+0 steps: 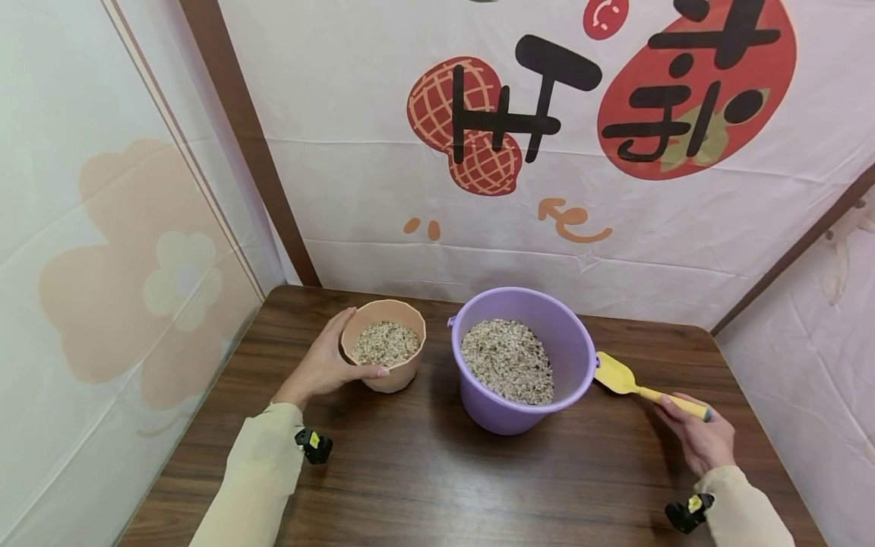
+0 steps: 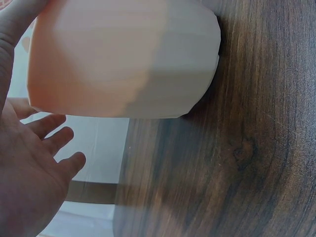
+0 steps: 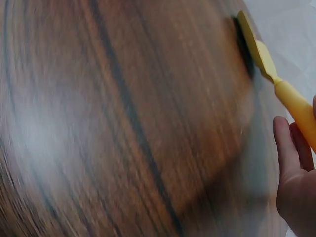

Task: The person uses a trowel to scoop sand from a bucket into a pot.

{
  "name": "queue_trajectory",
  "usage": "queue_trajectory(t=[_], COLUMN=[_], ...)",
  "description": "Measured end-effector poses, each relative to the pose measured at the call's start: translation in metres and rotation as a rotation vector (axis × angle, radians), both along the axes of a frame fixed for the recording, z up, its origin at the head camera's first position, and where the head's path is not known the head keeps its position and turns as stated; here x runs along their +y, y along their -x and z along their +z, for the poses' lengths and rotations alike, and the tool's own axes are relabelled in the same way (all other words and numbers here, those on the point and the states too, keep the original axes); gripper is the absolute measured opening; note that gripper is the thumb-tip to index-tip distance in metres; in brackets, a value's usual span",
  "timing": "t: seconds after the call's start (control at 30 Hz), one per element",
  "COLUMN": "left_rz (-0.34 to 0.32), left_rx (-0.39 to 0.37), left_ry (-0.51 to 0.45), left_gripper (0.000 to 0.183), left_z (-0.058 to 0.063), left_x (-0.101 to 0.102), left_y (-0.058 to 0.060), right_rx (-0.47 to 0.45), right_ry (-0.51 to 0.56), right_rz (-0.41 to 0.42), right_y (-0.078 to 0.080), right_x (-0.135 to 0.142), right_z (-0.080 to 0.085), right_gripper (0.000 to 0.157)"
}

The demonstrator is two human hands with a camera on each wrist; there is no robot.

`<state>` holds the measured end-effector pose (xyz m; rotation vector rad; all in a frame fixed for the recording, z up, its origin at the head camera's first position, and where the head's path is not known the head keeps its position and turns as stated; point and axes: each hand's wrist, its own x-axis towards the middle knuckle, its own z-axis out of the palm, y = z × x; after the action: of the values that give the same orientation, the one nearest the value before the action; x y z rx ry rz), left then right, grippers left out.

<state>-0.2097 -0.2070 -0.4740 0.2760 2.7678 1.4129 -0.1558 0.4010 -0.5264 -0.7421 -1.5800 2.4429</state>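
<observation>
A peach flowerpot (image 1: 393, 381) with faceted sides holds grainy, gravel-like material (image 1: 386, 343). My left hand (image 1: 326, 366) grips its left side in the head view, the thumb along the front and a finger at the back rim. In the left wrist view, the other fingers (image 2: 59, 140) hang below the pot's wall (image 2: 108, 59). Out on the right, my right hand (image 1: 704, 437) holds a yellow toy shovel (image 1: 617, 374) by its handle, the scoop pointing toward the bucket. A purple bucket (image 1: 502, 416), partly filled with the same grains (image 1: 507, 361), stands between the hands.
Everything sits on a dark wood-grain table (image 1: 424, 486). Behind it hangs a white printed cloth (image 1: 355, 190), and more cloth closes off the left and right sides. The bucket's right rim is close to the shovel's scoop.
</observation>
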Motion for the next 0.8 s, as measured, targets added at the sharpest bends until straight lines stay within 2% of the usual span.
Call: queue_trajectory(t=[0.1,0.2,0.33,0.43,0.6,0.8], left_rz=[0.000,-0.002,-0.002,0.000,0.001,-0.001], left_rx=[-0.002,-0.002,0.002,0.003,0.002,0.005], left_ry=[-0.006,-0.009,-0.003,-0.001,-0.002,0.002], left_gripper=[0.131,0.131,0.131,0.130,0.131,0.131], left_z=[0.0005,0.0005,-0.0001,-0.0003,-0.0008,-0.0001], left_x=[0.0003,0.0002,-0.0008,-0.0017,-0.0012,-0.0004], left_y=[0.0002,0.0005,0.0009,0.0013,0.0012,0.0007], right_rx=[-0.033,-0.076,-0.191,-0.259,-0.243,-0.210], right_ry=[-0.136,-0.324,-0.765,-1.047,-1.197,-1.262], right_rz=[0.024,0.036,0.093,0.123,0.127,0.141], right_y=[0.0009,0.0014,-0.0001,-0.0011,-0.0019,-0.0028], right_x=[0.0001,-0.0006,-0.0008,-0.0010,-0.0030,-0.0048], right_z=[-0.0021,-0.0040,-0.0045,-0.0031,-0.0042,-0.0066], right_gripper=[0.023,0.035,0.051,0.059,0.056,0.050])
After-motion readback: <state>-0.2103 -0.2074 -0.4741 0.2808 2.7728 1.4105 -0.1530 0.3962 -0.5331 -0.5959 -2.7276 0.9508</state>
